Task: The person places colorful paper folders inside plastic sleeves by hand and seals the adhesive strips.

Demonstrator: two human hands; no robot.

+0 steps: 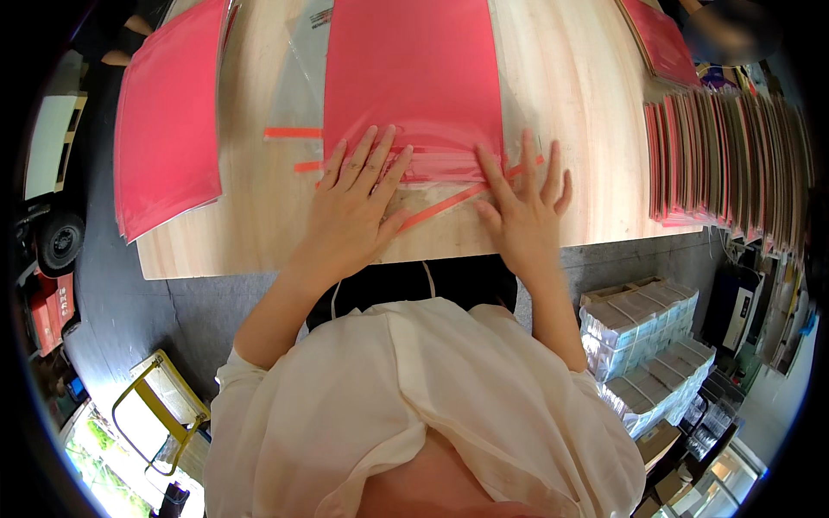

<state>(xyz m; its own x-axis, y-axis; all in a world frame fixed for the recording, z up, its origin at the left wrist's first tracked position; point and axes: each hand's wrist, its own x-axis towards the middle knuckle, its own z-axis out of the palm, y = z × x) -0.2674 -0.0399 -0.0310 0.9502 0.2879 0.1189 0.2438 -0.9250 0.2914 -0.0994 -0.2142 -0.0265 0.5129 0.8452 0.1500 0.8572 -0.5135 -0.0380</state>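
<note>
A red sheet [413, 78] in a clear plastic sleeve lies in front of me, its near end folded and shiny. My left hand [358, 190] is open, fingers stretched out over the left corner of that end. At the right corner my right hand [525, 203] is open too, fingers spread, with the index finger touching the sleeve's edge. A thin orange-red strip [445, 205] runs slantwise between the hands and passes under the right fingers. Two more orange-red strips, one longer strip [292, 133] and one shorter strip [307, 167], show left of the sheet.
Clear plastic sleeves [298, 95] lie beneath the sheet on the wooden table [587, 112]. A stack of red sleeved sheets [168, 121] covers the left edge. Many upright packed sheets [725, 164] stand on the right. Strapped bundles [639, 324] sit below right. Another person's hand [117, 58] shows far left.
</note>
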